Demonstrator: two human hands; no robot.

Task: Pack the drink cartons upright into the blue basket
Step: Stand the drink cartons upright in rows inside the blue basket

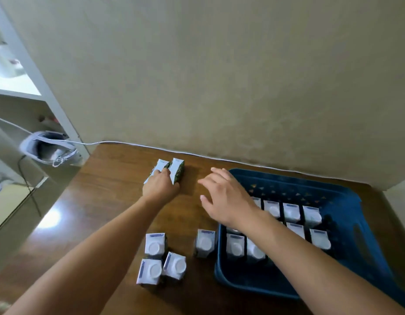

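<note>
The left hand (161, 186) seems to grip two cartons (170, 170) lying near the wall. The right hand (226, 198) hovers, fingers spread, over the blue basket (347, 201) rim.

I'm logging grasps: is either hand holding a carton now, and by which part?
The left hand grips the two far cartons at their near ends. The right hand is open, holding nothing.

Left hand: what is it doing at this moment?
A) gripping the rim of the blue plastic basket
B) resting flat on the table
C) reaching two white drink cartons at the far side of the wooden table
C: the left hand is on the two white drink cartons beyond the basket.
</note>
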